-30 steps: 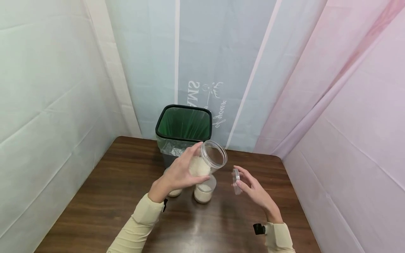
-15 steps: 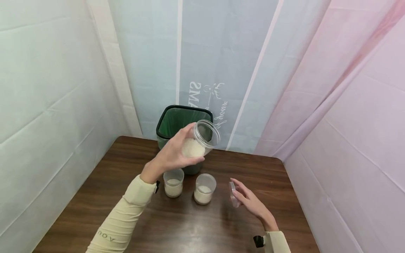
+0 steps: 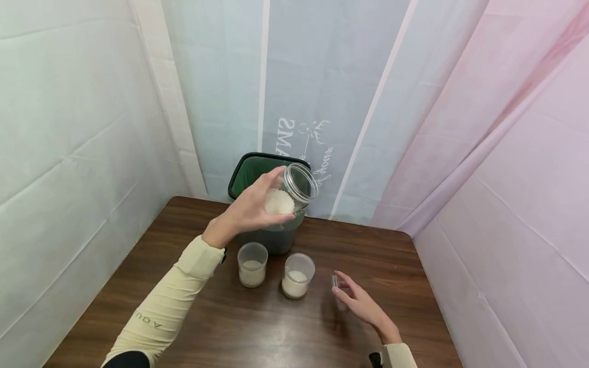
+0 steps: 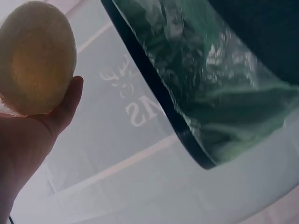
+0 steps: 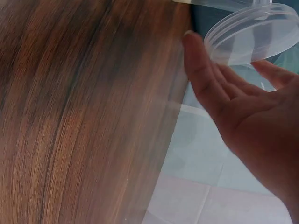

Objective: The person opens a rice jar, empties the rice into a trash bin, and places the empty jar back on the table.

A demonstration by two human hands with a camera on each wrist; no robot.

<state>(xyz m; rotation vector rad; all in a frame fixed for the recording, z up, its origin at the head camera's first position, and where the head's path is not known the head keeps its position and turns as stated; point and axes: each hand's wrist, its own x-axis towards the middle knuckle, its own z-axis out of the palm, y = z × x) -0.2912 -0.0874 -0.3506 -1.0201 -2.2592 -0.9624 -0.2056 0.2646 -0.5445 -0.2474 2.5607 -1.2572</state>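
My left hand point(image 3: 250, 207) grips a clear plastic jar point(image 3: 301, 183) with white rice-like grains point(image 3: 279, 202) inside. The jar is tilted, its uncapped mouth toward the upper right, and it overlaps the bin's front rim in the head view. In the left wrist view the jar's bottom point(image 4: 39, 60) shows beside the thumb. At the right, my right hand point(image 3: 363, 304) holds a clear round lid point(image 5: 254, 35) by its edge, above the table. Two more uncapped jars, a left jar point(image 3: 252, 266) and a right jar point(image 3: 298, 276), stand upright on the table, each partly filled with similar grains.
A dark bin point(image 3: 271, 239) with a black rim and a clear liner stands at the back of the brown wooden table point(image 3: 221, 327). Curtains hang close behind it and along both sides. The two standing jars are between my forearms.
My left hand has lifted the tilted jar up and away toward the bin, uncovering the two standing jars. My right hand with the lid has drawn down toward the table's near side.
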